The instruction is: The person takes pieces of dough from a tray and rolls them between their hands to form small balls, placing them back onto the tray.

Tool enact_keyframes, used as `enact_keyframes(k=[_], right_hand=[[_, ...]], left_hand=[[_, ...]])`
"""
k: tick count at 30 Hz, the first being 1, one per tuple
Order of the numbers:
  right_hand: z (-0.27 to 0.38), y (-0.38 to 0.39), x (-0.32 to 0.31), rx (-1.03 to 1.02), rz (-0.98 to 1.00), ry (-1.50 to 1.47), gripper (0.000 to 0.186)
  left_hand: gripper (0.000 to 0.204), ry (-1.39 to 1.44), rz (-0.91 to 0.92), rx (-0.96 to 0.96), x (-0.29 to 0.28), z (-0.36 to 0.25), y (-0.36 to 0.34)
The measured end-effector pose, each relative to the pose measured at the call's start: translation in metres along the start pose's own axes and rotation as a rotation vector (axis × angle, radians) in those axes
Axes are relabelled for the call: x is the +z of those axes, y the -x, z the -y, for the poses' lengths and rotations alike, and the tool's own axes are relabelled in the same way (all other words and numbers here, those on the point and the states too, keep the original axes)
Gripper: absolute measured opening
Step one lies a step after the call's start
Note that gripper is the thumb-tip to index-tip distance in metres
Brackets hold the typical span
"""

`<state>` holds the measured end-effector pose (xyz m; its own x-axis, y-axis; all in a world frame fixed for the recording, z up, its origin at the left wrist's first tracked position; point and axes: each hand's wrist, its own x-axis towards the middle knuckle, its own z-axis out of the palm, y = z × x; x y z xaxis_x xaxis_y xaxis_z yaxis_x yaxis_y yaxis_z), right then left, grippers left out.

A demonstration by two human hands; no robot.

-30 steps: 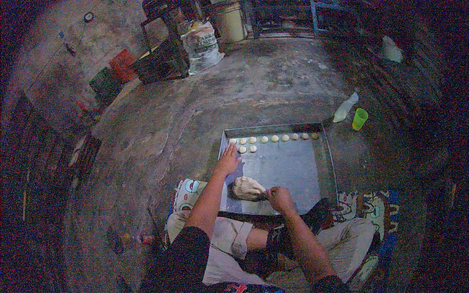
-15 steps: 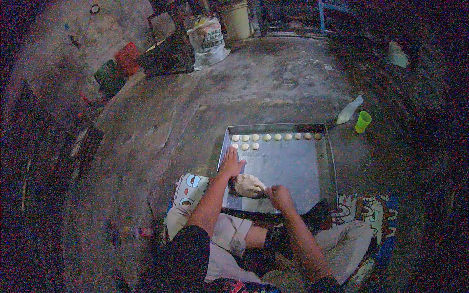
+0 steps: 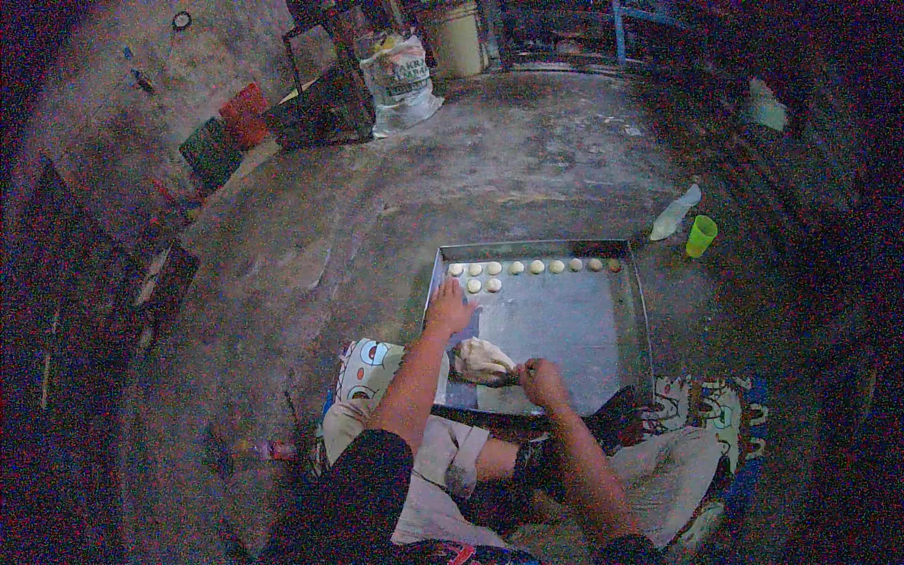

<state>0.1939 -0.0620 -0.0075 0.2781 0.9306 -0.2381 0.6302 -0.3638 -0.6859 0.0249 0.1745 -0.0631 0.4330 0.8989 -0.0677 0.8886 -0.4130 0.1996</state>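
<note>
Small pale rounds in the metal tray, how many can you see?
11 small pale rounds show in the metal tray: nine along the far edge, two in a second row near its left end. The left hand may hide another.

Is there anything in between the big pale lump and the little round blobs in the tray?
Yes, partly: the left hand is between the pale lump and the left end of the little round blobs. To the right of that hand, nothing visible stands between them, just bare tray.
</note>
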Motion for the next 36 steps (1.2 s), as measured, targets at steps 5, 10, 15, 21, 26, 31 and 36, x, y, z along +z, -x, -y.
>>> enact_keyframes(k=[5,10,15,21,26,31,36], right_hand=[[-0.013,-0.013,0.013,-0.128,0.003,0.152,0.032],[-0.012,-0.014,0.028,-0.007,0.002,-0.153,0.033],[-0.038,-0.037,0.031,0.049,0.043,-0.344,0.032],[-0.025,-0.038,0.027,0.137,-0.079,-0.211,0.03],[-0.037,-0.058,0.014,0.072,-0.001,-0.024,0.03],[-0.132,-0.09,0.002,-0.196,-0.136,0.385,0.026],[0.001,-0.058,0.01,-0.131,0.018,-0.959,0.021]], left_hand=[[0.084,-0.127,-0.096,-0.086,0.011,0.005,-0.005],[0.071,-0.003,0.362,-0.059,0.016,-0.007,0.034],[0.056,0.06,-0.037,0.583,0.013,-0.055,0.144],[0.036,-0.056,-0.111,0.588,0.024,-0.07,0.128],[0.02,0.055,-0.04,0.469,0.007,-0.094,0.109],[0.018,-0.049,-0.014,0.476,-0.019,-0.158,0.104],[0.022,0.108,-0.066,0.461,0.059,-0.041,0.072]])
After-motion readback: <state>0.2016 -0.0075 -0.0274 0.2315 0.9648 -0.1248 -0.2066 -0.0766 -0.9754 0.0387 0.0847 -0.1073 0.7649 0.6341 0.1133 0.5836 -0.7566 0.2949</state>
